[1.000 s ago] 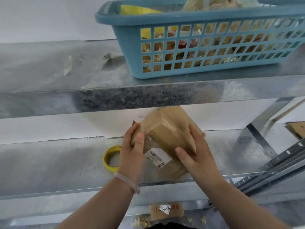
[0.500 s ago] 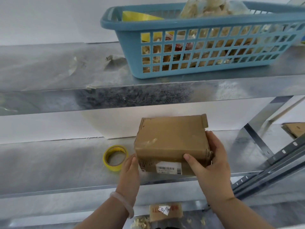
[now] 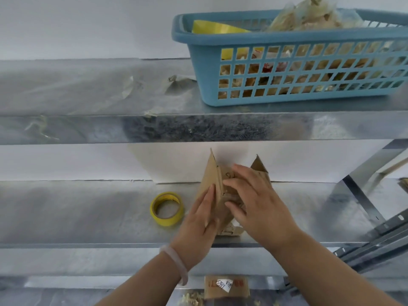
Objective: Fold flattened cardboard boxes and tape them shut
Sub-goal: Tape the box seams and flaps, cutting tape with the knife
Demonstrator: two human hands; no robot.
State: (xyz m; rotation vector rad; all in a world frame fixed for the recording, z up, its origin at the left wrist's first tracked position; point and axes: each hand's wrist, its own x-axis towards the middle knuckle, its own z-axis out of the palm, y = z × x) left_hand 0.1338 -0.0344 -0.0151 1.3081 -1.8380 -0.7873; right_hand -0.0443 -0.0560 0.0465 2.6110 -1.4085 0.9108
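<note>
Between left hand [image 3: 198,226] and right hand [image 3: 262,208], both hands flat-fingered against it, cardboard box [image 3: 209,175].

Against the left grip [image 3: 198,224], the cardboard box [image 3: 212,173] is plain brown with dark pen marks. Just left of that grip lies a yellow tape roll [image 3: 167,208]. Above it, a blue basket [image 3: 309,98] shows a grid of square holes. The shelf [image 3: 88,213] is mottled silver-grey.

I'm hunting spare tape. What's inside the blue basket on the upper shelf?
In the blue basket: a yellow item at the left end and crumpled clear bags heaped above the rim. Its walls mostly hide the rest; no roll shows.
</note>
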